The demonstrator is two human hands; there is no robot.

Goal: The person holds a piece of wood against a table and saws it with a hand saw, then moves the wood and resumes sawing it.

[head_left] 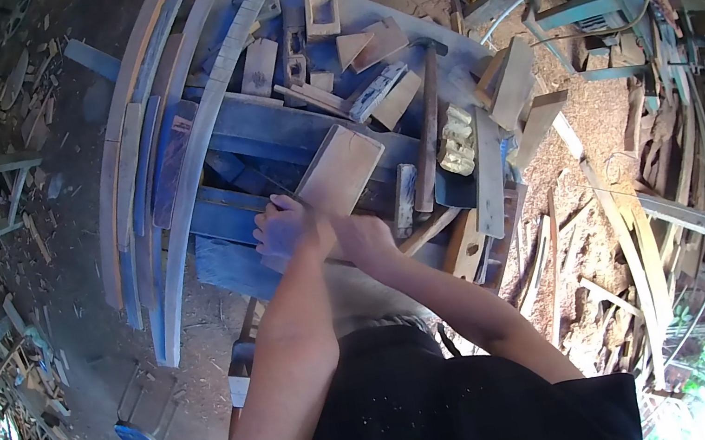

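A flat, light-brown wooden board (342, 170) lies at a slant on the workbench, its lower end close to my body. My left hand (280, 228) is closed at the left of that end, fingers curled, and I cannot tell what they grip. A thin dark strip runs up and left from beside these fingers. My right hand (362, 239) is closed at the board's lower end, its fingertips partly hidden behind my left wrist. Right of the board lies a hammer (430, 126) with a long wooden handle, beside a small worn block (406, 195).
Long curved wooden strips (200, 157) lie along the bench's left side. Wooden offcuts and hollow blocks (323, 14) crowd its far end. A pale lumpy piece (456, 140) and a wooden hand plane (468, 247) are at the right. A small stool (144, 417) stands on the floor at left.
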